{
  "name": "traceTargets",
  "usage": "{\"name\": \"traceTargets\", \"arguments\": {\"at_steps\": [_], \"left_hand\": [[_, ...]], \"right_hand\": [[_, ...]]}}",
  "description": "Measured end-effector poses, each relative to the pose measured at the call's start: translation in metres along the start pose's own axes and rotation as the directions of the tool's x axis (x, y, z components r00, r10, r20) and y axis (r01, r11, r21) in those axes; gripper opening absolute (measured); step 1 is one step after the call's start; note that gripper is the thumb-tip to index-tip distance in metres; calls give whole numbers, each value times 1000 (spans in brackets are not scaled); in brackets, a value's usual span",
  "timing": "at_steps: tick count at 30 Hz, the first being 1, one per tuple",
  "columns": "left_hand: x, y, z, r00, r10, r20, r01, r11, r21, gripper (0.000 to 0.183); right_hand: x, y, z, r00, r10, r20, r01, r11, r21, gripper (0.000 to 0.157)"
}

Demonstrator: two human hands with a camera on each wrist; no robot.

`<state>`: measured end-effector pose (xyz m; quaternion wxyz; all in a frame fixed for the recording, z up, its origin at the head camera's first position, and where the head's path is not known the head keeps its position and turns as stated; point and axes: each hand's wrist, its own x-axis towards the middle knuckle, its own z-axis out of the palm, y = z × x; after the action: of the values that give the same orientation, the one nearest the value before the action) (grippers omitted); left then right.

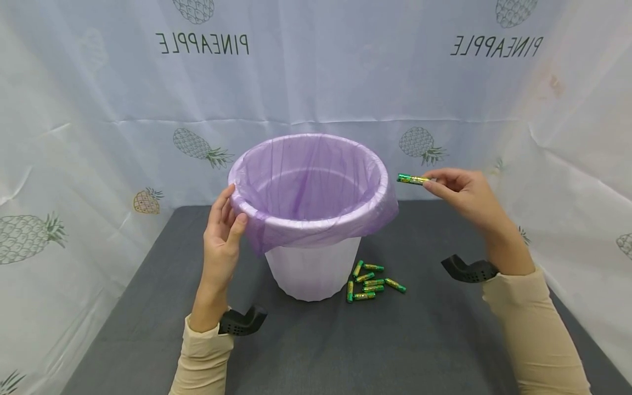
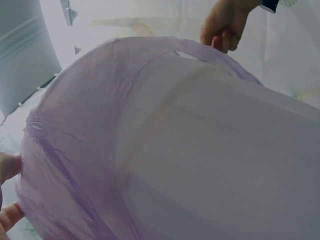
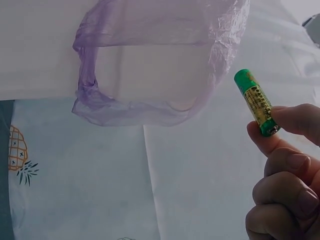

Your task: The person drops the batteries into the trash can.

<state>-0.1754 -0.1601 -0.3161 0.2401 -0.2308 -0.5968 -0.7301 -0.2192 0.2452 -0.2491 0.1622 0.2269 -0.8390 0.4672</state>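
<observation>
A white trash can (image 1: 316, 269) stands upright on the dark table, lined with a thin purple plastic bag (image 1: 316, 233) folded over its rim. At the near left of that rim, the left hand (image 1: 222, 233) holds the can, thumb and fingers set against the bag-covered edge. Two of its fingertips (image 2: 10, 167) show at the edge of the left wrist view. To the right of the can, the right hand (image 1: 461, 192) pinches a green and gold battery (image 3: 255, 102) between thumb and index finger. The battery's free end points left toward the rim, apart from it.
Several more green and gold batteries (image 1: 373, 282) lie loose on the table (image 1: 395, 340), close to the can's base on the right. A white curtain (image 1: 316, 82) with printed pineapples hangs behind and at both sides. Black camera mounts (image 1: 243, 321) sit on both wrists.
</observation>
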Motion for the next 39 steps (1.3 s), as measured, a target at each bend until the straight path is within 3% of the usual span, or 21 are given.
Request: {"name": "traceTargets", "arguments": {"at_steps": [23,32,39], "left_hand": [[0,2,1,1000,-25,-16,25,1000,13,50],[0,2,0,1000,12,12,-12,1000,-6,49],[1,1,0,1000,-3,4,3,1000,-7,50]], "right_hand": [[17,-18,14,998,-54,39,54,999,8,21],[22,-20,21,997,-60,43,58,997,45,27],[24,-21,28,994,-100,51,97,994,47,29]]}}
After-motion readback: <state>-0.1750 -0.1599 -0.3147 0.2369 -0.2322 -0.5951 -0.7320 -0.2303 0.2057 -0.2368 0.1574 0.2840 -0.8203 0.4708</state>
